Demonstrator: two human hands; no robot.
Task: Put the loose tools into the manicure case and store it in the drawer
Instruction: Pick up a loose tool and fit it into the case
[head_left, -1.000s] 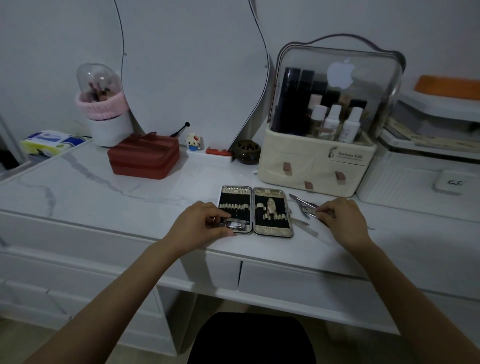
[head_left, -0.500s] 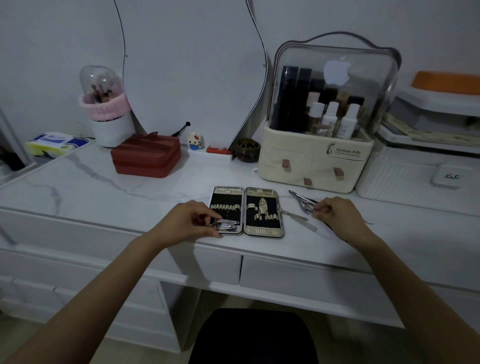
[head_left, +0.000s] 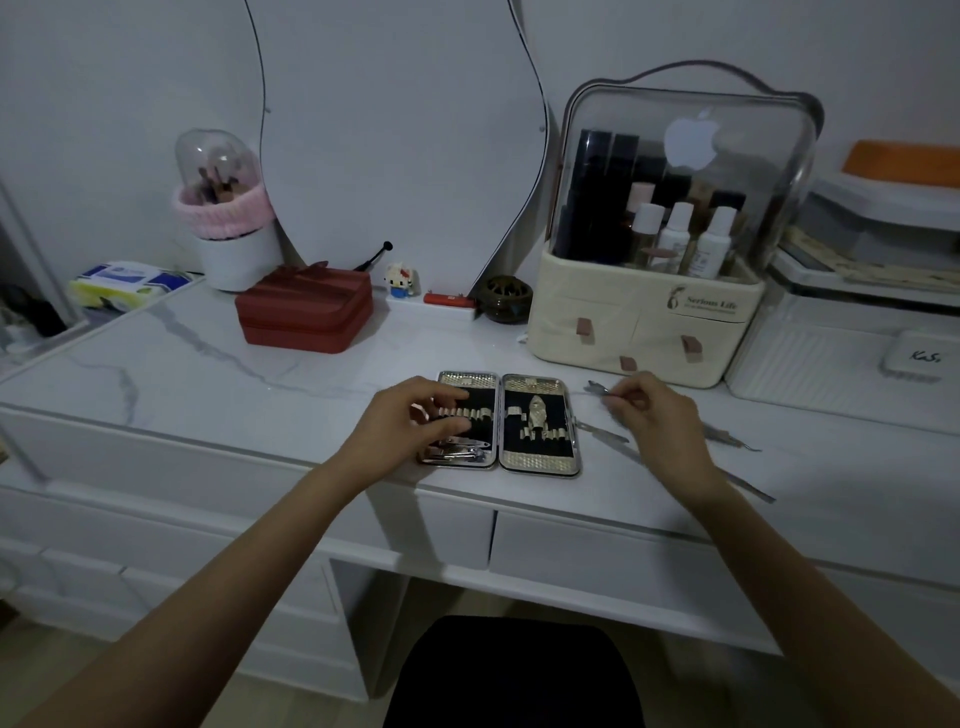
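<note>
The manicure case (head_left: 540, 460) lies open and flat near the desk's front edge, black lining and metal loops showing. Nail clippers (head_left: 457, 451) rest in its left half near the bottom. My left hand (head_left: 410, 421) hovers over that left half, fingers curled apart, holding nothing that I can see. My right hand (head_left: 654, 415) is just right of the case and pinches a slim metal tool (head_left: 597, 388) by its end. More loose metal tools (head_left: 608, 434) lie on the desk under and right of that hand, one long file (head_left: 748, 488) reaching toward the front edge.
A cream cosmetics organiser (head_left: 649, 322) stands right behind the case. A red zip box (head_left: 306, 312), a brush holder (head_left: 228, 218) and a tissue pack (head_left: 122, 283) sit at back left. White storage boxes (head_left: 841, 358) fill the right. Two shut drawers (head_left: 597, 551) run below the desk edge.
My left hand let go of the clippers low in the case and moved up over its left half. My right hand lifted a thin tool off the desk.
</note>
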